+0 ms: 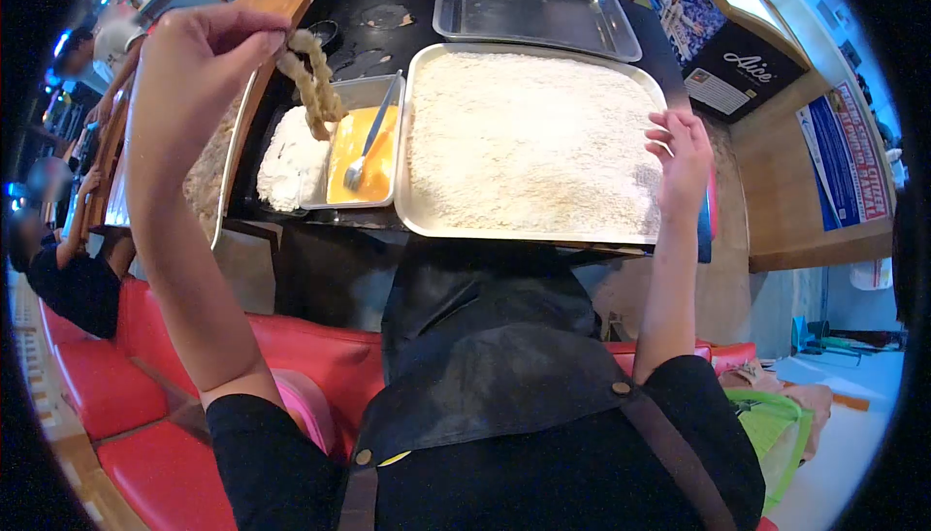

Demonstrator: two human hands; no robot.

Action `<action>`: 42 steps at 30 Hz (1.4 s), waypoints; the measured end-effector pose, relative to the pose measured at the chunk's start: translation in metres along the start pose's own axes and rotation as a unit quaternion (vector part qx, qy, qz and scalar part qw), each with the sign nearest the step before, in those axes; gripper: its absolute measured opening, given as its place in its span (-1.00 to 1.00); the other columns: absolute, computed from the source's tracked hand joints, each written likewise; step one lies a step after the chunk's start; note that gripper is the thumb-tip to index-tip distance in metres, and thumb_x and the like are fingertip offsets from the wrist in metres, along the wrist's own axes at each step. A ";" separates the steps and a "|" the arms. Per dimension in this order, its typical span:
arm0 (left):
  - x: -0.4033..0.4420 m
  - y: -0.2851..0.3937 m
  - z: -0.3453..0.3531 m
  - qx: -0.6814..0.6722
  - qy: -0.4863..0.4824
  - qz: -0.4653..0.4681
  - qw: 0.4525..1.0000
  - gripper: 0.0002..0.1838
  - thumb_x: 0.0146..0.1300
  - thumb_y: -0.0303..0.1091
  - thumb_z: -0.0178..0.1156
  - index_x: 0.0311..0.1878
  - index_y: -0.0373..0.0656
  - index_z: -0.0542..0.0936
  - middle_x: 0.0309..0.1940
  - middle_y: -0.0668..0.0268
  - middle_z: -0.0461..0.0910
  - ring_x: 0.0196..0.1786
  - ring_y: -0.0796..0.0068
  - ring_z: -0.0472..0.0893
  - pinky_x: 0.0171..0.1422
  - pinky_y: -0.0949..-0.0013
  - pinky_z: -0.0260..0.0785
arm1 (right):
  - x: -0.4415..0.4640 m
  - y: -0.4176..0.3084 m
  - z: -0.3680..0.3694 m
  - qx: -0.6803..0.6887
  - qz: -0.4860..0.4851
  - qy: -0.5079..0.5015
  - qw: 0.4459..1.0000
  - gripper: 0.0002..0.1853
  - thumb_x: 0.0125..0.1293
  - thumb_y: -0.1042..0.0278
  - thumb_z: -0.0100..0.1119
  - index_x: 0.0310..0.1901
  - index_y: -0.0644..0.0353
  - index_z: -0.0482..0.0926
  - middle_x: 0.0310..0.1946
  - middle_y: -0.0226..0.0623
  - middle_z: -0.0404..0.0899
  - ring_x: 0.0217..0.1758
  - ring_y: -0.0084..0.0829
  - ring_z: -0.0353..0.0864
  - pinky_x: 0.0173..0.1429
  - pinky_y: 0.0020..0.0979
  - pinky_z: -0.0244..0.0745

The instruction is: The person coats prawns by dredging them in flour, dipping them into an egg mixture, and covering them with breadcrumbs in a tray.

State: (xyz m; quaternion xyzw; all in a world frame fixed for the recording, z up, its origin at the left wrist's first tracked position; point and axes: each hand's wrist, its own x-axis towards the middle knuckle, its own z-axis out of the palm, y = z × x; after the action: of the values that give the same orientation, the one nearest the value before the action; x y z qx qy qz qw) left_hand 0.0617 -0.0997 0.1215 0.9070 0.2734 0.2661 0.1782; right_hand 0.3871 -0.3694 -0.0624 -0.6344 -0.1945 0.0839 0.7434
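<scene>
High on the left, my left hand (208, 61) pinches a limp, pale-coated strip of food (315, 90), which dangles in two lengths. Below it stands a metal tray of beaten egg (367, 158), with a spoon (373, 138) leaning in it. White flour (291, 162) is heaped just left of the egg. My right hand (684, 148) hovers at the right rim of a large tray (427, 225) spread with pale crumbs (533, 143). Its fingers are loosely bent and apart, and nothing shows in them. I cannot tell whether it touches the rim.
Behind the crumbs lies a second metal tray (533, 12) on the black table. A box marked Aice (727, 56) stands at the back right. Red seats (107, 386) are at the lower left. Other people, one in a dark shirt (78, 284), sit at far left.
</scene>
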 end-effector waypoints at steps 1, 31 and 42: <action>0.005 0.009 0.001 -0.011 0.002 0.020 1.000 -0.77 0.29 -0.39 0.26 -0.10 -0.33 0.73 -0.29 0.32 0.73 -0.21 0.63 0.65 -0.03 0.53 0.46 | -0.002 -0.002 -0.012 0.006 0.003 0.016 1.000 -0.85 0.44 0.35 0.07 -0.07 0.22 0.52 -0.18 -0.20 0.68 -0.29 -0.52 0.63 -0.23 -0.53 0.53; 0.062 0.009 0.286 -0.172 -0.160 -0.078 0.969 -0.79 0.04 -0.39 0.32 -0.25 -0.20 0.79 -0.49 0.20 0.73 -0.44 0.50 0.67 -0.26 0.42 0.51 | 0.070 0.053 0.032 -0.039 0.109 -0.273 0.955 -0.42 0.52 -0.10 -0.17 0.16 0.28 0.58 0.11 -0.19 0.62 0.18 -0.37 0.54 0.32 -0.38 0.35; 0.064 0.005 0.287 -0.190 -0.157 -0.065 0.967 -0.78 0.03 -0.39 0.33 -0.23 -0.21 0.78 -0.49 0.18 0.73 -0.45 0.49 0.67 -0.29 0.41 0.50 | 0.016 0.033 0.056 -0.395 -0.209 -0.458 0.768 -0.25 0.51 -0.16 -0.27 0.43 0.40 0.22 0.46 0.06 0.20 0.60 -0.11 0.04 0.62 -0.17 -0.09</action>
State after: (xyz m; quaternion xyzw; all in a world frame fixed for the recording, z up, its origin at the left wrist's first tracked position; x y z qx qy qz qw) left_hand 0.2750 -0.1167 -0.0797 0.8673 0.2447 0.1549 0.4048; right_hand 0.3833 -0.3071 -0.0849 -0.7024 -0.6555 0.1231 0.2487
